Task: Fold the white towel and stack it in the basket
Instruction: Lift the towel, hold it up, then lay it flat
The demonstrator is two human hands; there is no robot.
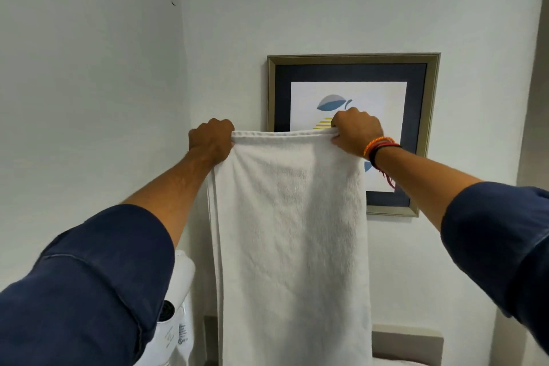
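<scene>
White towel (292,232): held up in the air before a white wall (326,9), hanging lengthwise, doubled along its left edge. Left hand (211,140): grip pinched on the top left corner. Right hand (356,131): grip pinched on the top right corner; thread bracelets (380,145) at the wrist. Framed picture (427,128): on the wall, partly behind the towel. White appliance (178,321): lower left.

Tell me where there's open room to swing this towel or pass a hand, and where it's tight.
Open: the bare wall above both hands, left hand and right hand, and the wall left of the white towel. Tight: the framed picture right behind the towel's top edge, and the white wall-mounted appliance at lower left. No basket or flat surface shows.
</scene>
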